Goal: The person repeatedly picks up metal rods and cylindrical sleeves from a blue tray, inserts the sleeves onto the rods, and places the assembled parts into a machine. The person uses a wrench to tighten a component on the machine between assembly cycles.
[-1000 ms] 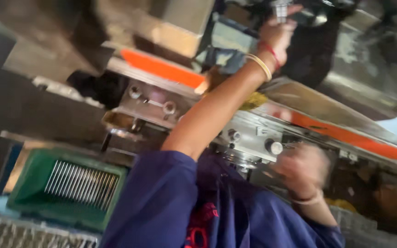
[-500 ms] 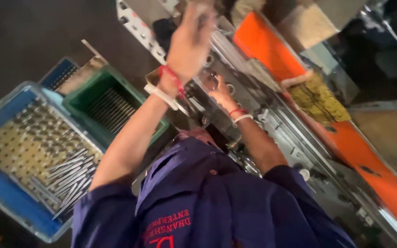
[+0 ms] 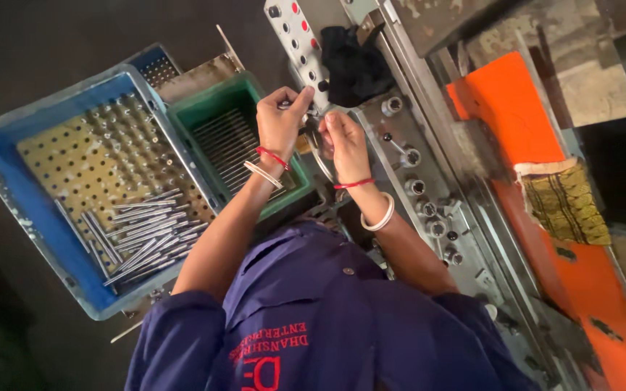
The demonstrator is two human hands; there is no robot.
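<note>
Along the right side of the view ran a long grey metal machine bed (image 3: 429, 181), set with round sockets and knobs, with orange painted guard panels (image 3: 505, 108) beyond it and a folded yellow patterned cloth (image 3: 570, 203) lying on the orange surface. A black rag (image 3: 353, 61) sat bunched at the top of the bed, beside a perforated control strip with red and dark buttons (image 3: 295, 32), apparently kept within reach for wiping.

To the left stood a large blue plastic crate (image 3: 19, 170) with a perforated tan insert, its lower half holding a loose heap of slim silver metal rods (image 3: 143, 235). Just beside it, nearer the machine, stood a smaller green plastic crate (image 3: 269, 94) with more rods laid in neat parallel rows. The two crates stood close enough to the bed for either hand to reach them, which suggested one for loose stock and one for sorted pieces.

A person in a dark blue work shirt (image 3: 313, 318) leaned over all this. The left hand (image 3: 280, 123), wearing red thread and a pale bangle, was raised at the edge of the control strip, its grip pinched on a small metal part (image 3: 286, 106) too small to identify. The right hand (image 3: 345, 141), likewise banded, had its grip curled around a thin curved metal piece (image 3: 319, 152) between the green crate and the bed, the two hands almost touching, seemingly to steady the work.
</note>
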